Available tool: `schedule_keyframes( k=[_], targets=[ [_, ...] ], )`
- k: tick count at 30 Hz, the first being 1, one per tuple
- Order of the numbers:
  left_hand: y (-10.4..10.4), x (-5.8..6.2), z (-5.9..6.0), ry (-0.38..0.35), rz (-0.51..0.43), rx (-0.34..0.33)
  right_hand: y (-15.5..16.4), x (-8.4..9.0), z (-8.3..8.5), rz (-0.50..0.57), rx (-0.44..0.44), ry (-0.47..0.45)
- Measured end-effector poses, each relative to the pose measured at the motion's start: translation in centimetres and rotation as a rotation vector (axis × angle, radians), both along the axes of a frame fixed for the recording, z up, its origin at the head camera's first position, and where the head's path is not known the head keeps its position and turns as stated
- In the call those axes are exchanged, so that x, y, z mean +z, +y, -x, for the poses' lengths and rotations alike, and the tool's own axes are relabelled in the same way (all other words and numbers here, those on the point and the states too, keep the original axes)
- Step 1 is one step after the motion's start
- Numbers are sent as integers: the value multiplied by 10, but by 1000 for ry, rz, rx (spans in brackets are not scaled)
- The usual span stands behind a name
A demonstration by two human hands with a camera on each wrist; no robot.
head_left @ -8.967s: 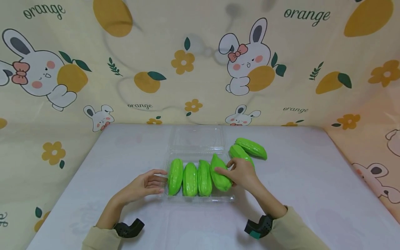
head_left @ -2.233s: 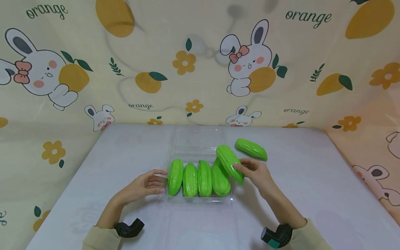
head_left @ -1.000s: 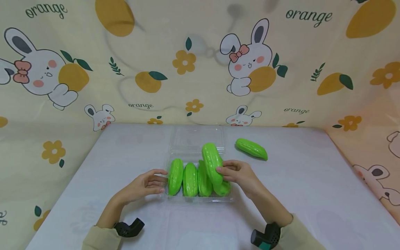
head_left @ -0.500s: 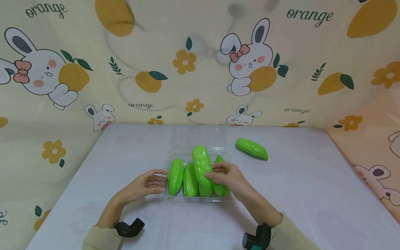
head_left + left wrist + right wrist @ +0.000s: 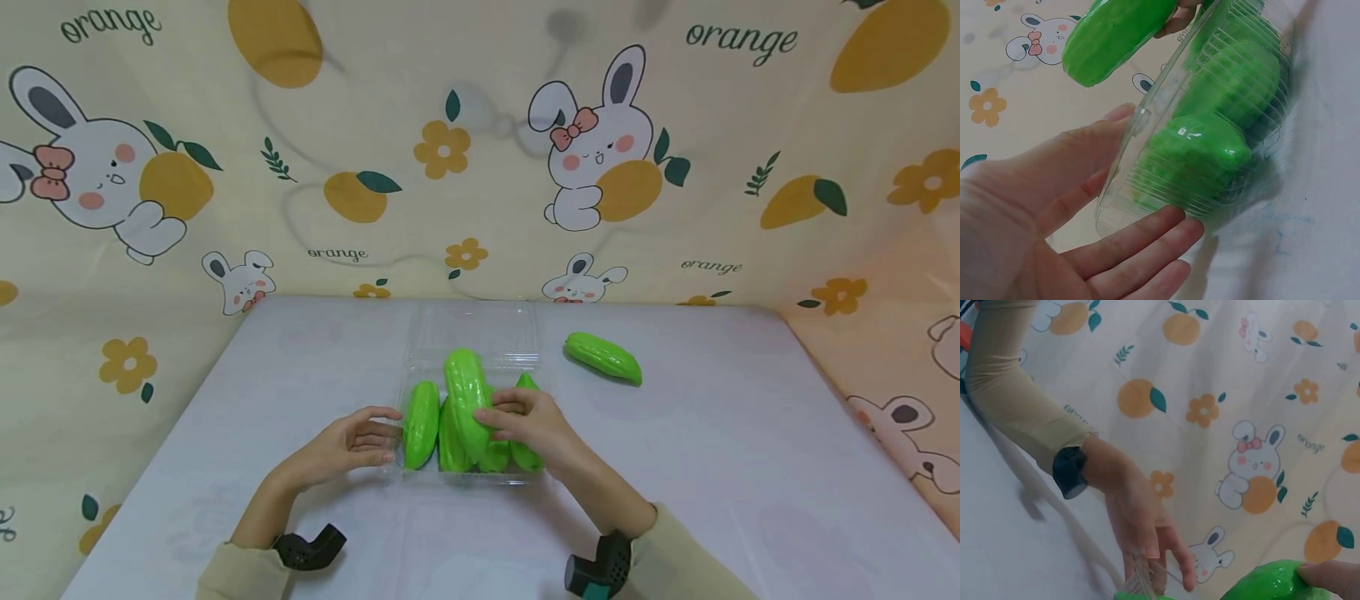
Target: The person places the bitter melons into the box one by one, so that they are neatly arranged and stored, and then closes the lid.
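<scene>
There are six green vegetables [image 5: 603, 358], one clear container [image 5: 474, 329], two hands [image 5: 356, 442], two wrist cameras [image 5: 309, 550] and one table [image 5: 750, 450]

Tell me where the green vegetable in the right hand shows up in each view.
Head: the green vegetable is below centre, slightly left, in the right hand.
Left wrist: top edge, left of centre, partly cut off.
Right wrist: bottom edge, right of centre, partly cut off.
Shared landmark: the left hand.

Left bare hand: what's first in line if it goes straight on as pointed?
The left hand would likely first meet the clear ribbed plastic box; they may already touch, depth is unclear.
</scene>
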State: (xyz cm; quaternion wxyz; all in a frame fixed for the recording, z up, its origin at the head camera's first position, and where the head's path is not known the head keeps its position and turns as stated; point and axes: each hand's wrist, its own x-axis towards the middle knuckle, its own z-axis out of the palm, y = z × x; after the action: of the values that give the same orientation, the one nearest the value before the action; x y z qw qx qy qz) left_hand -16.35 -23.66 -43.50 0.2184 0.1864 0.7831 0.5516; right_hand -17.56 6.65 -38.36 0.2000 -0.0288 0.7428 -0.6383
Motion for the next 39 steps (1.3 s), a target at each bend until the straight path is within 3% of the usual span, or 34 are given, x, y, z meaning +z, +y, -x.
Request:
schedule_keyframes(
  k=[11,39],
  targets=[
    [0,0,0,-3,-10,-5,-17,0,2,-45,-29,-5],
    [0,0,1,-7,-17,-6,-47,-17,16,-10,-48,-21]
  ],
)
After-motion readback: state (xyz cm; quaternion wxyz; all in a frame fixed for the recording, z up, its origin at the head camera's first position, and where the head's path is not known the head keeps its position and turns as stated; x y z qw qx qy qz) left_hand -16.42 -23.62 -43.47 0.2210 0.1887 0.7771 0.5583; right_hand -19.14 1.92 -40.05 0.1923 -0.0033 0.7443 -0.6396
